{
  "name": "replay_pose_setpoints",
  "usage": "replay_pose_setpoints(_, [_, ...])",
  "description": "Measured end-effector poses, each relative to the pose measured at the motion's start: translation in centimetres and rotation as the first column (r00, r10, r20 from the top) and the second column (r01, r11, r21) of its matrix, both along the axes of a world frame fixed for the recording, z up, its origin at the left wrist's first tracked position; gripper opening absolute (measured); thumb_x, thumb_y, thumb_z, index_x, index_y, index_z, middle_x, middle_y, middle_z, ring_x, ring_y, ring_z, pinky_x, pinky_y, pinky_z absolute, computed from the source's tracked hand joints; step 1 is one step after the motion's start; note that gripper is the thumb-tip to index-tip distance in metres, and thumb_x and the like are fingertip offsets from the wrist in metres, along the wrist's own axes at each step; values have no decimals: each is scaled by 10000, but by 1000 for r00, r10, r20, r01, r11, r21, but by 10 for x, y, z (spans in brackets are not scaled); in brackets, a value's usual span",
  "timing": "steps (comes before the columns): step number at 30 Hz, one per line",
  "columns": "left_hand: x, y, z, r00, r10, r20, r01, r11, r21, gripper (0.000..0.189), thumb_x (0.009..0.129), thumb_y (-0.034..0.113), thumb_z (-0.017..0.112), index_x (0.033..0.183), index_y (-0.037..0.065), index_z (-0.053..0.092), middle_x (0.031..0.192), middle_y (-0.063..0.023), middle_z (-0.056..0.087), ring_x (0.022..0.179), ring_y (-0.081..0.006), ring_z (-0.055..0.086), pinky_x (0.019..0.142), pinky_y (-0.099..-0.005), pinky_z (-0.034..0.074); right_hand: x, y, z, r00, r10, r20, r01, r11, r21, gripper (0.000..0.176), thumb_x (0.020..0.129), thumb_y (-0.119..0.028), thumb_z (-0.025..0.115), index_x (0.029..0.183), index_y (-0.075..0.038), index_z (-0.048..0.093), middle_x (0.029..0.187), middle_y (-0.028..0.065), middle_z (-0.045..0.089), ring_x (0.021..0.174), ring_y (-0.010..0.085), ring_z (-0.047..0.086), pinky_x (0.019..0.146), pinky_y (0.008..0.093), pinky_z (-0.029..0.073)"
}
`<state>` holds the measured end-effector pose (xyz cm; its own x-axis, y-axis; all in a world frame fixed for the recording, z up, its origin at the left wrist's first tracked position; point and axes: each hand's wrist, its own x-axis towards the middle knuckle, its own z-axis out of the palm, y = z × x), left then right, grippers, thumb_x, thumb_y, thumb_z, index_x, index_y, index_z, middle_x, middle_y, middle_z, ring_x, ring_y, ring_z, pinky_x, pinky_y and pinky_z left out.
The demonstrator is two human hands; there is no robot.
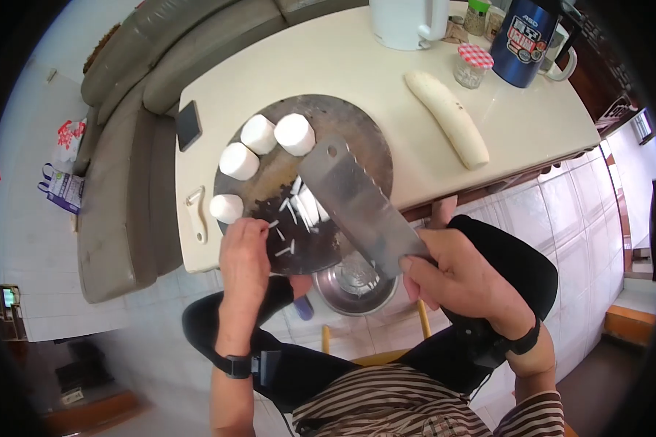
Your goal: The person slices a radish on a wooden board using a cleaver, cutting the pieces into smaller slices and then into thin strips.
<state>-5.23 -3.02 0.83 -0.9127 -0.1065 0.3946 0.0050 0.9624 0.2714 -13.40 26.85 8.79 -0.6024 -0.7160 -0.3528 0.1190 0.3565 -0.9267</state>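
My right hand (459, 273) grips a cleaver (357, 204), its broad blade slanting over the right side of a round dark cutting board (350, 113). Partly under the blade lie white radish slices (307, 207), with thin strips scattered around them. My left hand (244, 251) is at the board's lower left edge, fingers curled together. A thin white strip shows beside its fingertips; whether they hold anything is hidden. Several thick radish chunks (258, 135) stand along the board's far left side, and a smaller chunk (227, 209) sits just above my left hand.
Below the table edge, a metal bowl (332, 291) contains white shreds. A peeler (195, 215) and a phone (189, 125) lie left of the board. To the right are a long whole radish (448, 120), a lidded jar (472, 67), a blue flask (521, 47) and a white kettle (401, 25).
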Motion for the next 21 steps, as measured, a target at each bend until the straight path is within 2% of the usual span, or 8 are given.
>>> replay_pose_setpoints(7, [16, 11, 15, 998, 68, 2, -67, 984, 167, 204, 872, -29, 598, 1068, 3, 647, 1051, -151, 637, 960, -326, 622, 841, -372, 499, 3, -4, -14, 998, -43, 37, 44, 998, -49, 149, 903, -93, 506, 854, 39, 557, 609, 70, 554, 465, 140, 499, 477, 297, 445])
replay_pose_setpoints(10, [32, 16, 27, 993, 115, 1, -111, 955, 277, 210, 922, 7, 597, 1125, 1, 650, 1119, -123, 644, 973, -240, 630, 860, -330, 503, 11, -13, -17, 938, -96, -334, 69, 993, -93, 99, 870, -62, 532, 859, 30, 565, 602, 126, 567, 475, 209, 536, 488, 333, 448])
replay_pose_setpoints(13, [57, 15, 35, 978, 161, 136, -201, 511, 836, 303, 974, 195, 610, 1199, -7, 627, 1195, -130, 621, 999, -196, 622, 854, -316, 513, 21, -26, -9, 835, -21, -550, 57, 997, 49, 103, 820, -37, 575, 889, 38, 587, 664, 167, 586, 569, 257, 596, 510, 361, 457])
replay_pose_setpoints(14, [67, 16, 41, 976, 166, 142, -208, 503, 839, 303, 974, 195, 610, 1199, -7, 627, 1195, -130, 621, 999, -196, 622, 854, -316, 513, 31, -33, -9, 745, -27, -666, 38, 999, 1, 202, 820, -40, 592, 1005, 41, 588, 694, 147, 587, 540, 258, 556, 498, 339, 449])
replay_pose_setpoints(15, [74, 19, 47, 993, 33, 116, -120, 226, 967, 415, 957, 255, 636, 1256, -27, 577, 1209, -149, 608, 1010, -205, 616, 867, -328, 519, 41, -41, -8, 637, -43, -770, 13, 999, -45, 314, 820, -43, 609, 1121, 45, 590, 723, 128, 587, 511, 258, 516, 486, 317, 440])
replay_pose_setpoints(16, [83, 20, 49, 995, -87, 43, -51, -84, 995, 536, 941, 315, 661, 1313, -46, 527, 1223, -168, 594, 1022, -214, 609, 879, -340, 525, 52, -50, -5, 636, -34, -771, 10, 999, -36, 314, 820, -43, 609, 1121, 45, 590, 723, 128, 587, 511, 258, 516, 486, 317, 440])
replay_pose_setpoints(17, [96, 16, 42, 984, -173, -32, 5, -156, 988, 784, 879, 474, 687, 1397, -52, 421, 1283, -197, 556, 1093, -264, 591, 895, -387, 535, 64, -59, -1, 589, 42, -807, -59, 998, 9, 392, 796, -45, 616, 1171, 57, 571, 767, 121, 577, 526, 244, 523, 484, 320, 447])
replay_pose_setpoints(21, [149, 21, 52, 986, 35, -163, 159, -487, 859, 729, 888, 406, 694, 1398, -36, 418, 1352, -199, 517, 1253, -330, 523, 945, -468, 525, 112, -92, -4, 401, 205, -893, -181, 973, 143, 516, 757, -87, 615, 1236, 92, 542, 877, 105, 540, 622, 202, 543, 507, 302, 465])
